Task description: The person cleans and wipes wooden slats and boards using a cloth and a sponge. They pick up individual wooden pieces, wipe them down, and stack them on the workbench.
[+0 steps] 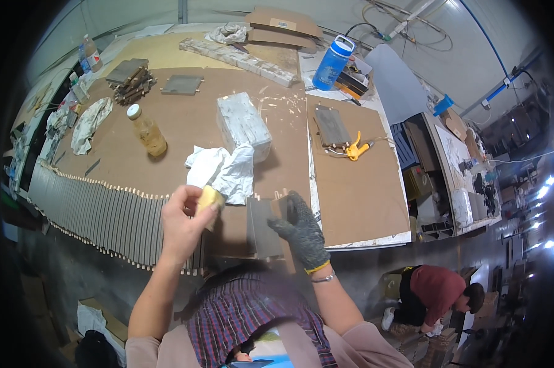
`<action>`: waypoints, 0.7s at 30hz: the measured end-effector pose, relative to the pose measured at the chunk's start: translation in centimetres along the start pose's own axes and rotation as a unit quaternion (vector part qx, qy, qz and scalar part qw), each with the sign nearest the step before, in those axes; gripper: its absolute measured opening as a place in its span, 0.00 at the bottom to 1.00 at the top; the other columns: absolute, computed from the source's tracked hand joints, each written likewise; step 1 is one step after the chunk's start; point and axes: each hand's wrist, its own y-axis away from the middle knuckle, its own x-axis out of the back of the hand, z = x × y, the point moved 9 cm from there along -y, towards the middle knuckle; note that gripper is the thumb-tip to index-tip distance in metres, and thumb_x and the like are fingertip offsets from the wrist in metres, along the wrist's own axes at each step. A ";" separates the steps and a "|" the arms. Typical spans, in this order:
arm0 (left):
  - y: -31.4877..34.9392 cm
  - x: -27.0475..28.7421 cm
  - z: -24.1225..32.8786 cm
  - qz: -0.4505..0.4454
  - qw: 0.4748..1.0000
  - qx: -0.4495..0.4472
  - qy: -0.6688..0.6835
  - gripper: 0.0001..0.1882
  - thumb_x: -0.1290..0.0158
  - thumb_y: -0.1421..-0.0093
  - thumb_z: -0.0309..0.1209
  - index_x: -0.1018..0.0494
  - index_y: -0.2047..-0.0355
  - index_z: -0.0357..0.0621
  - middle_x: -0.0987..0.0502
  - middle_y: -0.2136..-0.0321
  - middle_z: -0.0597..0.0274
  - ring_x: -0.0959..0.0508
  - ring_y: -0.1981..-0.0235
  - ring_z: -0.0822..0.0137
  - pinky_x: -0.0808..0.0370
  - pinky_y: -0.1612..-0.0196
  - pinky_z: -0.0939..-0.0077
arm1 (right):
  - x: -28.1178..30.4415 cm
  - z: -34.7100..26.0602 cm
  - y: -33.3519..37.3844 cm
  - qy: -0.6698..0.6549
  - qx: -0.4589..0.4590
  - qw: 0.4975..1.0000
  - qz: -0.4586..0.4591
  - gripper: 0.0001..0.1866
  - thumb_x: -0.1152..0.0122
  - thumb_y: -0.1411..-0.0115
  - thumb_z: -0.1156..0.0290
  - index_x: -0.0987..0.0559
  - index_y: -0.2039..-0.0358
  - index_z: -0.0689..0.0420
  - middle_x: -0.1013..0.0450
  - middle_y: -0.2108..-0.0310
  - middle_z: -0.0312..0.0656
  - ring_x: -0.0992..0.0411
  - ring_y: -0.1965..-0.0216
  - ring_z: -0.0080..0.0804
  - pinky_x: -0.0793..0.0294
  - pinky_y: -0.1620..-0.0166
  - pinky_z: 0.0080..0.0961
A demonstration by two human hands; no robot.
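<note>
My bare left hand [188, 214] pinches a yellow sponge [210, 200] above the front edge of the table. My right hand [300, 233], in a dark grey knitted glove, grips a narrow wooden board [283, 236] standing on its edge, thumb on one side and fingers on the other. Beside it lies a grey panel [261, 227] with short pegs at its far end. A long row of grey slats [105, 205] with pale peg ends runs along the table edge to the left. A crumpled white cloth [224, 168] lies just beyond my left hand.
Past the cloth sits a white-covered block [243, 122]; left of it stands a jar of yellowish liquid [148, 132]. Farther off are stacked grey panels [129, 80] and a blue bottle [333, 64]. A yellow air gun [356, 148] lies right. Another person [436, 291] crouches at lower right.
</note>
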 end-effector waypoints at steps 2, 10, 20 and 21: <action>1.4 -2.7 -2.2 -0.078 0.991 0.059 0.094 0.12 0.37 0.42 0.27 0.26 0.61 0.37 0.21 0.66 0.64 0.23 0.67 0.75 0.25 0.63 0.80 | -0.2 -0.9 -0.7 0.342 0.056 0.938 0.000 0.50 0.31 0.45 0.44 0.38 0.35 0.70 0.33 0.41 0.61 0.32 0.42 0.54 0.30 0.41 0.42; 4.7 -11.1 -11.7 -0.176 0.915 0.263 0.251 0.07 0.46 0.34 0.29 0.26 0.58 0.40 0.22 0.62 0.66 0.25 0.61 0.76 0.29 0.55 0.78 | 1.5 4.9 0.0 0.334 -0.010 0.942 0.042 0.42 0.34 0.42 0.46 0.31 0.39 0.67 0.27 0.49 0.63 0.27 0.47 0.56 0.28 0.45 0.42; 4.9 -14.4 -13.0 -0.182 0.889 0.292 0.300 0.08 0.44 0.35 0.31 0.28 0.61 0.40 0.26 0.66 0.66 0.27 0.64 0.75 0.31 0.58 0.79 | 2.1 8.4 2.0 0.252 -0.045 0.967 0.019 0.25 0.34 0.42 0.61 0.24 0.48 0.64 0.23 0.55 0.57 0.24 0.54 0.54 0.25 0.52 0.40; 4.8 -14.8 -13.0 -0.183 0.890 0.292 0.299 0.08 0.44 0.35 0.31 0.28 0.61 0.40 0.26 0.66 0.66 0.28 0.64 0.75 0.31 0.58 0.79 | 2.3 8.4 2.3 0.285 -0.013 0.957 0.044 0.25 0.34 0.42 0.62 0.24 0.49 0.64 0.23 0.55 0.57 0.24 0.55 0.54 0.25 0.52 0.40</action>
